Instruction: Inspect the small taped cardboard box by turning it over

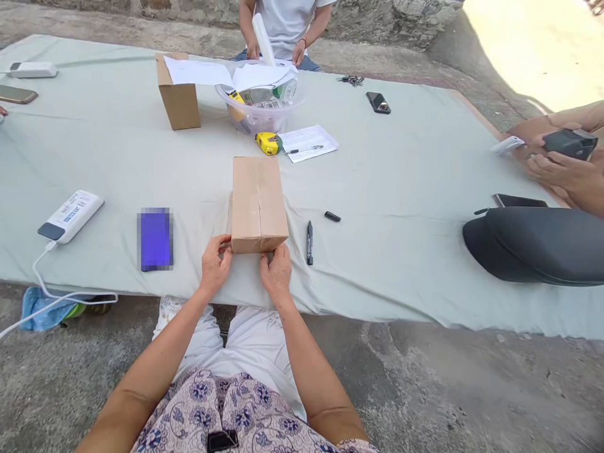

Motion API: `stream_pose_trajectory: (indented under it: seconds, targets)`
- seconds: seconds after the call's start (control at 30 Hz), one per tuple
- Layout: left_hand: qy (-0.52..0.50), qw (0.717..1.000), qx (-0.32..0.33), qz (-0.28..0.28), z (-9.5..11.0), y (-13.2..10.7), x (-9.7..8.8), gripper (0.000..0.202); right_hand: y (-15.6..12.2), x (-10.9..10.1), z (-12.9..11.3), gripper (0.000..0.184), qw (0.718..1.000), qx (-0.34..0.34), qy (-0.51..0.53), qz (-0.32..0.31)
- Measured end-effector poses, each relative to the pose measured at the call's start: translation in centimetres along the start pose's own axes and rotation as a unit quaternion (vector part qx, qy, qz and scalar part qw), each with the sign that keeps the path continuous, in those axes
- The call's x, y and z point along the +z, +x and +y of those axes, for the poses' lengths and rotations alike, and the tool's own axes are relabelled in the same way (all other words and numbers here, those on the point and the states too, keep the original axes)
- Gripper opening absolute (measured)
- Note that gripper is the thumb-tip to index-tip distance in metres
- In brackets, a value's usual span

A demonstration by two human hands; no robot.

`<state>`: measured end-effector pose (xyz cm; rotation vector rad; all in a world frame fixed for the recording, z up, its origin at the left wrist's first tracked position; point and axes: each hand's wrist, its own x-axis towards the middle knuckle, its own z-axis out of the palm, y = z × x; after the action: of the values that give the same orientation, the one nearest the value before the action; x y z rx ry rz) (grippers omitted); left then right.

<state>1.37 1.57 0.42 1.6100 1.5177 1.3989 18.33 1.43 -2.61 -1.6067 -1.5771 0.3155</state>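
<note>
A closed cardboard box (259,201) with a taped seam along its top rests on the cloth-covered table in front of me. My left hand (217,262) grips its near left corner, fingers curled against the side. At the near face, toward the right corner, my right hand (276,267) takes hold low down, its fingertips partly hidden by the box. Just right of the box lies an uncapped black marker (309,243), and its cap (332,216) is a little farther off.
A plastic basin (264,116) holding papers and bottles stands beyond, beside another cardboard box (182,104). A tape measure (268,143) and a paper sheet (311,141) lie nearer. Left are a power bank (70,217) and a blurred blue item (156,239); right, a black case (538,245). Two people sit across and right.
</note>
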Motion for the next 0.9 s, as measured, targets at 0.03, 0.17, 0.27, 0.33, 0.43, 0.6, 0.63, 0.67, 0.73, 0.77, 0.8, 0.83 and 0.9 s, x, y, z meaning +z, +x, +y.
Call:
stream_pose_trajectory:
  seconds: [0.03,0.17,0.27,0.33,0.43,0.6,0.63,0.67,0.73,0.77,0.8,0.83,0.9]
  targets:
    - [-0.001,1.0,0.0,0.001,-0.1,0.0,0.0,0.03,0.0,0.0,0.0,0.034,1.0,-0.003,-0.001,0.001]
    - [0.001,1.0,-0.001,0.005,-0.2,0.0,0.1,0.029,0.0,0.0,0.1,0.033,1.0,-0.011,0.0,0.006]
    - [0.002,1.0,0.002,0.005,-0.2,0.0,0.1,0.029,-0.1,0.0,0.2,0.031,1.0,-0.015,0.001,0.011]
    - [0.002,1.0,0.004,0.007,-0.2,-0.1,0.1,0.029,-0.1,-0.1,0.1,0.03,1.0,-0.017,0.004,0.011]
    - [0.003,1.0,0.007,0.009,-0.2,-0.2,0.1,0.029,-0.1,-0.1,0.1,0.03,1.0,-0.016,0.01,0.007]
    - [-0.003,1.0,0.012,0.008,-0.3,-0.3,0.1,0.029,-0.1,-0.1,0.2,0.026,0.999,-0.002,0.028,0.02]
    - [-0.005,1.0,0.011,0.008,-0.3,-0.3,0.1,0.029,0.0,-0.1,0.2,0.025,0.999,0.003,0.037,0.022]
    - [-0.007,1.0,0.009,0.007,-0.3,-0.3,0.1,0.029,0.0,-0.1,0.2,0.026,0.999,0.009,0.047,0.023]
    - [-0.01,1.0,0.005,0.008,-0.3,-0.2,0.1,0.028,-0.1,-0.2,0.0,0.03,0.997,0.028,0.071,0.019]
    - [-0.012,1.0,0.004,0.007,-0.3,-0.2,0.1,0.028,-0.2,-0.4,-0.2,0.034,0.995,0.041,0.085,0.016]
    - [-0.013,1.0,0.005,0.007,-0.2,-0.2,0.0,0.028,-0.3,-0.6,-0.4,0.039,0.993,0.054,0.101,0.013]
    - [-0.014,1.0,0.01,0.007,-0.2,-0.2,0.0,0.027,-0.6,-0.8,-0.7,0.045,0.991,0.066,0.118,0.009]
    - [-0.014,0.999,0.031,0.017,0.1,-0.3,-0.2,0.025,-1.2,-1.6,-1.5,0.056,0.985,0.076,0.153,0.005]
